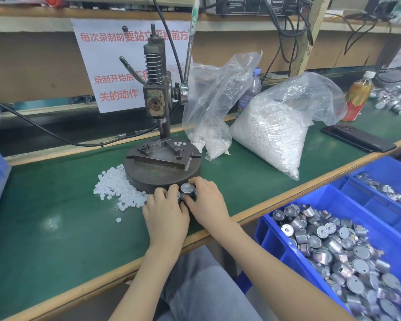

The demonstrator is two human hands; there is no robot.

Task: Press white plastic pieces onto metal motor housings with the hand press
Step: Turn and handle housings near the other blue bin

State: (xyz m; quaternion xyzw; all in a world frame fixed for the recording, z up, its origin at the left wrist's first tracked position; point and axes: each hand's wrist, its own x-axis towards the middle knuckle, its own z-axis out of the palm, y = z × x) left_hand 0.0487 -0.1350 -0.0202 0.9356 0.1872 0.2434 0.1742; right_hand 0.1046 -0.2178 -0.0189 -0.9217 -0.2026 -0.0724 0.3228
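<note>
Loose white plastic pieces (116, 189) heaped centre-left on green bench (44, 228), touching hand press (159, 126) base. Frame centre: left hand (166, 216) and right hand (206, 205) side by side, each grip curled round upright motor housings (187, 188) just in front of the base. Clear bags (271, 135) of pieces right of press. Blue bin (271, 237) of housings lower right.

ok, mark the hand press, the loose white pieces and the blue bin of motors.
hand press (155, 103): head view, on its rusty ram block.
loose white pieces (115, 188): head view, middle of the pile.
blue bin (272, 239): head view, on its left outer wall.
</note>
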